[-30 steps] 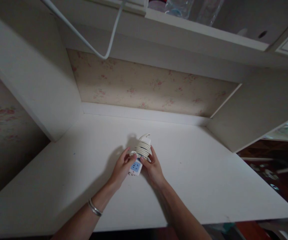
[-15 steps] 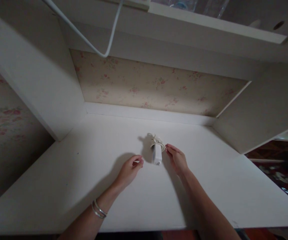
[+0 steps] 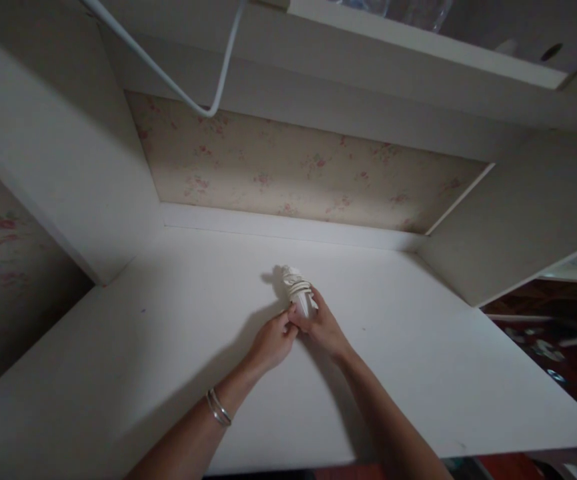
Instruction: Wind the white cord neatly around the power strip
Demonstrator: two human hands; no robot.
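Observation:
A small white block (image 3: 302,306), which looks like a charger, has a white cord (image 3: 299,287) wound around its far half. It sits over the middle of the white desktop; I cannot tell if it rests on the surface. My right hand (image 3: 327,328) is closed on it, fingers along its right side and thumb across its near end. At the near left end, my left hand (image 3: 271,341) has its fingers pinched together, touching the block or the right thumb. Whether those fingertips grip the block or something small is hidden. Two silver bangles (image 3: 218,408) circle my left wrist.
The desktop (image 3: 208,267) meets a low back ledge and flowered wallpaper (image 3: 268,170). Side panels (image 3: 68,153) stand left and right. Overhead are a shelf (image 3: 418,47) with clear plastic items and a bent white rod (image 3: 211,112). Floor clutter shows beyond the right edge.
My right hand has moved from the cord to around the block. My left hand has come right and now meets the block's near end. The loops look drawn closer around the block.

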